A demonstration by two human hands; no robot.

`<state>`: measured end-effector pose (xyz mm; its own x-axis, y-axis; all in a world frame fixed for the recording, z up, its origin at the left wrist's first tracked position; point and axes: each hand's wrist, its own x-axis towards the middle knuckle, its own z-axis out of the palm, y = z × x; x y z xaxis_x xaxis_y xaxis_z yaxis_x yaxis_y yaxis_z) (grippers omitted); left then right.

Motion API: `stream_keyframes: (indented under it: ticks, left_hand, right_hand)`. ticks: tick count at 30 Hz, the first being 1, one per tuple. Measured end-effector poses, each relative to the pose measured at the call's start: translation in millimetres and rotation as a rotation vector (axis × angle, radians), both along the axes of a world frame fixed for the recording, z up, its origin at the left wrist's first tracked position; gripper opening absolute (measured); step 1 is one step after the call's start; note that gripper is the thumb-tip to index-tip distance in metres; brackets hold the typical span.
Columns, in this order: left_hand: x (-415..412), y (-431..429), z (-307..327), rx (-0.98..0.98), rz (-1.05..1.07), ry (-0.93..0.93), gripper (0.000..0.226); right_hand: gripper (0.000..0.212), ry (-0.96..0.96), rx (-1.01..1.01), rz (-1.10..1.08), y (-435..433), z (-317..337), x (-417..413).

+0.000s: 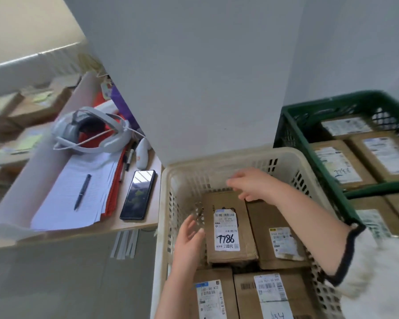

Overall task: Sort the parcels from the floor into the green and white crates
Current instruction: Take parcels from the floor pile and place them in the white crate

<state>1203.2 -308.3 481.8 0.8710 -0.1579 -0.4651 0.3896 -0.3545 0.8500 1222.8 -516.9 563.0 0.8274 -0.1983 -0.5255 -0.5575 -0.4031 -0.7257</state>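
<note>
White crate [217,162], left hand [189,237], right hand [252,184] beside parcel [227,252]

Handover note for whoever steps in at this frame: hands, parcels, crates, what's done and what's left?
Left hand: open, at the left edge of the 7786 parcel.
Right hand: open, over that parcel's far end.
Done: the 7786 parcel lies in the white crate with three others; the green crate holds several.
Left: any floor parcels, which are out of view here.
</note>
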Motion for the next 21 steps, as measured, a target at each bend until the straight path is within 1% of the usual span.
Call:
stream_keyframes:
  ticks: [4,8,12,17,21]
  left_hand:
    - [-24.9,18.2,55.9,-0.049,0.026,-0.064,0.047]
    - [-50.1,45.5,114.0,-0.115,0.119,-0.121,0.049]
    - [-76.6,83.8,164.9,-0.167,0.213,-0.213,0.041]
    - [-130.9,157.9,214.5,-0.164,0.357,-0.347,0.041]
    - [-208.9,246.6,242.1,-0.083,0.552,-0.460,0.044]
  right_hand:
    - [0.040,-0.113,0.039,-0.016,11.7,60.8,-21.9]
    - [0.043,-0.176,-0.029,0.111,35.8,110.3,-51.4]
    - [0.048,-0.220,-0.029,0.197,66.0,153.0,-81.3]
    - [0.052,-0.258,-0.010,0.351,119.5,188.2,-109.5]
    - [0.059,-0.305,-0.037,0.481,175.7,209.9,-127.9]
